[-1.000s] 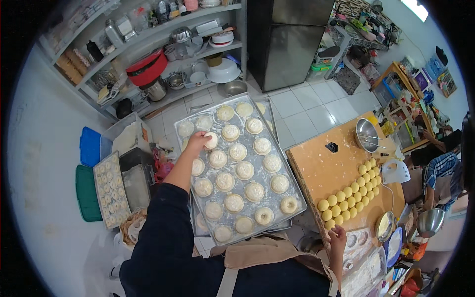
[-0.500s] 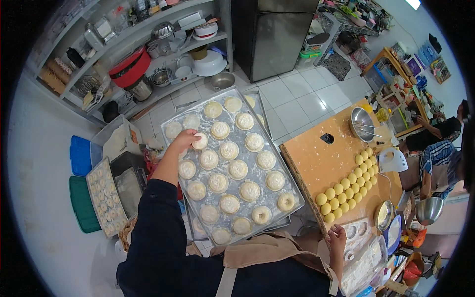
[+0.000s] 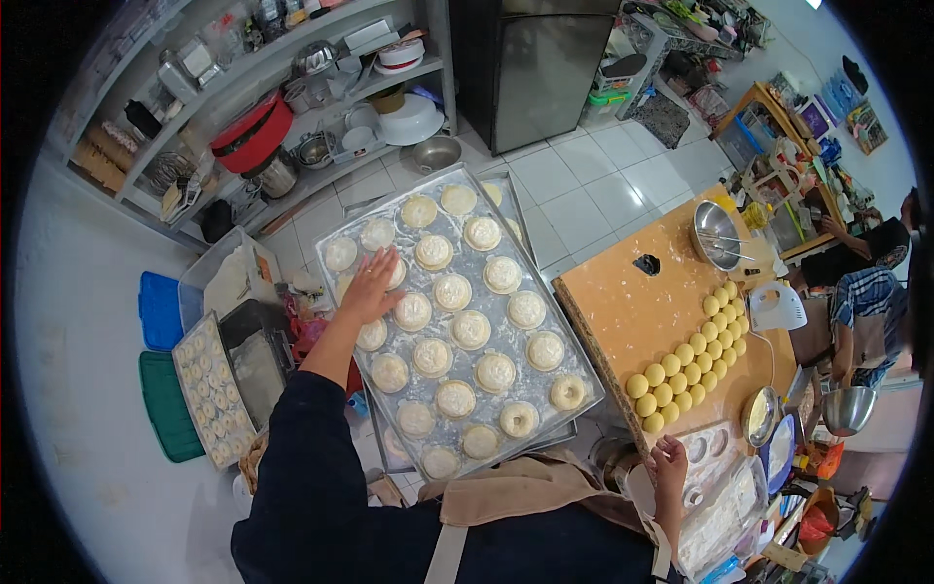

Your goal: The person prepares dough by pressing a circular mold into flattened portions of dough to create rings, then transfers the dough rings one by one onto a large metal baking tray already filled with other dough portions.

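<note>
My left hand [image 3: 370,289] lies flat over a round piece of dough [image 3: 397,274] near the upper left of a large metal baking tray [image 3: 559,343], its fingers stretched out and partly covering the dough. Rows of floured dough rounds [image 3: 471,330] fill the tray, several with a smaller round stacked on top. Toward the tray's lower right are two dough rings, one [image 3: 567,392] near the edge and another [image 3: 519,419] beside it. My right hand [image 3: 669,464] hangs by the table's near edge, fingers loosely curled and apart, beside a floury board with cut-out circles [image 3: 718,435].
A wooden table [image 3: 613,302] stands right, bearing yellow dough balls [image 3: 682,378], a steel bowl [image 3: 715,236] and a white hand mixer [image 3: 777,306]. Shelves [image 3: 282,78] and a dark fridge [image 3: 548,78] stand beyond. A tray of small pieces [image 3: 209,391] sits left. Another person [image 3: 861,302] works far right.
My left hand has gone from pinching the small dough round to lying flat over it on the tray. My right hand's fingers have curled a little more.
</note>
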`<control>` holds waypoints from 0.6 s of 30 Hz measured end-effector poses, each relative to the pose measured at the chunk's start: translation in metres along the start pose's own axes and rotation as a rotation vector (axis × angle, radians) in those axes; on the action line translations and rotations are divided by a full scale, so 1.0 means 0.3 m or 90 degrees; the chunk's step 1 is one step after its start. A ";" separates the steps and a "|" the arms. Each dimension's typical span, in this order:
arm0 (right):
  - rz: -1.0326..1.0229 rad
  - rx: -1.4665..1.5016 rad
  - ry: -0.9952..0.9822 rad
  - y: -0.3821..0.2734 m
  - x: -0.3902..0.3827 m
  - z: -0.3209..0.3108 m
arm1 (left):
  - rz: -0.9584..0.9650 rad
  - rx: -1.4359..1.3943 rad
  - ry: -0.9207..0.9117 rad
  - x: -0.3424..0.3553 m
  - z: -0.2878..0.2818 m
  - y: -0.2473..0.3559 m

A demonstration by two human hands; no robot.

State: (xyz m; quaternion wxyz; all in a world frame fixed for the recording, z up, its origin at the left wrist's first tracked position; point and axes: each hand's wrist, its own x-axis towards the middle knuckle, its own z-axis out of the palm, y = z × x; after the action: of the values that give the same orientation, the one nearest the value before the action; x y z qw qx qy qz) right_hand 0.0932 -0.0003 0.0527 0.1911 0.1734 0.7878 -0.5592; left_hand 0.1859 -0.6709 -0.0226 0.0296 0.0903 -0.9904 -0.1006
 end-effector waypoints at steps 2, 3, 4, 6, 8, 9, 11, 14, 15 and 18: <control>0.000 -0.015 0.016 0.005 0.001 0.011 | -0.004 -0.009 -0.038 -0.019 0.017 -0.004; -0.002 -0.033 0.034 0.003 -0.001 0.012 | -0.008 -0.022 -0.075 -0.027 0.029 -0.002; -0.001 -0.035 0.034 0.010 0.001 0.004 | -0.010 -0.024 -0.076 -0.031 0.038 -0.005; -0.006 -0.004 -0.020 0.014 0.007 -0.010 | -0.036 -0.019 -0.084 -0.027 0.051 -0.009; 0.001 -0.007 -0.014 0.000 -0.004 -0.008 | -0.041 -0.020 -0.097 -0.027 0.057 -0.011; 0.008 -0.006 -0.005 -0.006 -0.013 -0.004 | -0.041 -0.018 -0.111 -0.016 0.050 -0.005; 0.008 -0.002 0.007 0.004 -0.013 -0.009 | -0.051 -0.007 -0.098 -0.009 0.034 0.008; -0.004 -0.007 0.000 0.006 -0.017 -0.014 | -0.075 0.007 -0.090 -0.023 0.035 -0.006; -0.015 -0.017 -0.011 0.002 -0.018 -0.015 | -0.083 0.007 -0.093 -0.025 0.036 -0.011; 0.014 -0.010 0.001 -0.005 -0.032 -0.008 | -0.095 0.008 -0.120 -0.031 0.037 -0.015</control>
State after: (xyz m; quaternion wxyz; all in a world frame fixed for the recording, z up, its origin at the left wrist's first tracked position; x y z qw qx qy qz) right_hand 0.1005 0.0009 0.0594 0.1979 0.1813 0.7903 -0.5509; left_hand 0.1950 -0.6714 -0.0348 -0.0719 0.1542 -0.9799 -0.1045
